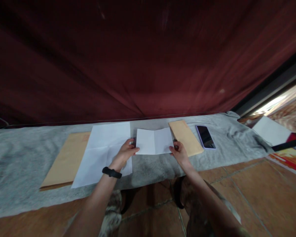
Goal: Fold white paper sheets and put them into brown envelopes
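Observation:
Between my hands is a folded sheet of white paper (145, 141), with a crease down its middle. My left hand (127, 150) grips its left edge, thumb on top. At the right edge my right hand (179, 152) pinches it in the same way, and both hands are closed. Larger white sheets (98, 164) with crease lines lie flat to the left, partly over brown envelopes (64, 161). Just beyond my right hand rests another brown envelope (187, 138). A dark band circles my left wrist.
A grey cloth (236, 141) covers the long surface under everything. Right of the envelope lies a phone (206, 137) with a purple case. Behind hangs a dark red curtain (148, 65). Brown floor tiles (246, 191) show below, and a white box-like item (267, 130) is at far right.

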Motion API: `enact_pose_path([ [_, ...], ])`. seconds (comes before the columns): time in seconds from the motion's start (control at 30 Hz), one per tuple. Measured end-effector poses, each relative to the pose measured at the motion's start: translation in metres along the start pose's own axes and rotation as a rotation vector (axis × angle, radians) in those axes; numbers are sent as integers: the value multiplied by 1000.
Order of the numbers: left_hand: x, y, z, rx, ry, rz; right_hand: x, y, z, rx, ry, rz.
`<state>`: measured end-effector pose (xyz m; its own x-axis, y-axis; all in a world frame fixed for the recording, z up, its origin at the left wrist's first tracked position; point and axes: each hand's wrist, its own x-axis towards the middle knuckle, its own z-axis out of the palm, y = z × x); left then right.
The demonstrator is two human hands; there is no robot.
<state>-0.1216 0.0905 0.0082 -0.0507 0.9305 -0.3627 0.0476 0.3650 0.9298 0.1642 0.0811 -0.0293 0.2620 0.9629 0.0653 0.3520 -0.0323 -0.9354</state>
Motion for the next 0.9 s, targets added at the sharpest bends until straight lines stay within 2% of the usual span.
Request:
enact_pose_path([
  [0.1, 0, 1, 4, 220, 23, 40, -4, 1, -1, -112, 13, -106],
  [0.23, -4, 7, 5, 519, 54, 161, -13, -6, -5, -341, 27, -283],
  [0.37, -10, 9, 6, 552, -5, 162, -23, -21, -8, -556, 52, -443],
  [0.47, -17, 4, 9, 516, -58, 102, -27, -28, -3, -530, -39, -520],
  [0.57, -25, -4, 13, 504, -93, 47, -30, -29, 12, -476, -173, -554],
  [0.7, -32, -9, 12, 581, -80, 10, -36, -26, 34, -576, -284, -570],
  [0.8, -36, -4, 11, 879, 42, 126, -40, -24, 46, -678, -301, -563],
  [0.9, -39, 0, 25, 1019, 177, 374, -44, -24, 53, -734, -304, -549],
])
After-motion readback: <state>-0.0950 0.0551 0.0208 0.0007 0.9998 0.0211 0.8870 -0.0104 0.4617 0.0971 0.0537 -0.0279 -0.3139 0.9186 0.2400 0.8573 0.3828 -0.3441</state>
